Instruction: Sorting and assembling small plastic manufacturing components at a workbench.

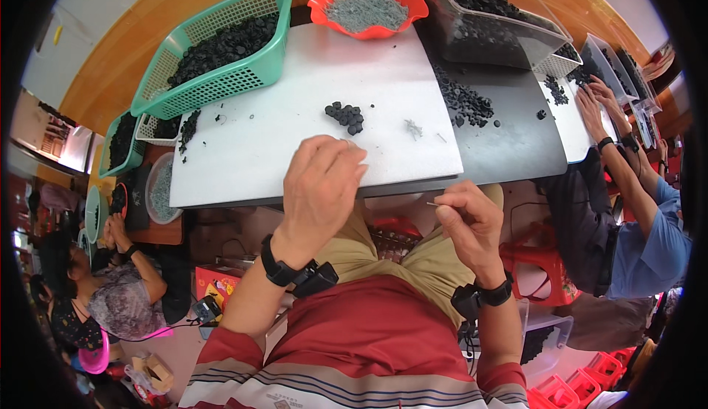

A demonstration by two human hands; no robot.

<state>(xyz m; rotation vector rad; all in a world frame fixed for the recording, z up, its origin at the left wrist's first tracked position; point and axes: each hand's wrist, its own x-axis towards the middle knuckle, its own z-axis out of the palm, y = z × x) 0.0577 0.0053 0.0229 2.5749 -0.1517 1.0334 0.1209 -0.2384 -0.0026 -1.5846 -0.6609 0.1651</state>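
My left hand (321, 188) is over the front part of a white sheet (251, 143). Its fingers are curled together, hiding whatever may be inside. Just beyond them lies a cluster of small round black pieces (345, 117). My right hand (472, 221) is lower, in front of the table edge. Between its thumb and forefinger is a small thin metal pin (434, 203), too small to make out fully. A little heap of similar grey pins (413, 128) rests on the sheet, to the right of the black cluster.
Along the back stand a green basket (210, 88) of black pieces, a red bowl (317, 5) of grey pins and a clear bin (487, 40). Loose black pieces (466, 103) lie on the dark tabletop (509, 140). People work at left (125, 291) and right (641, 239).
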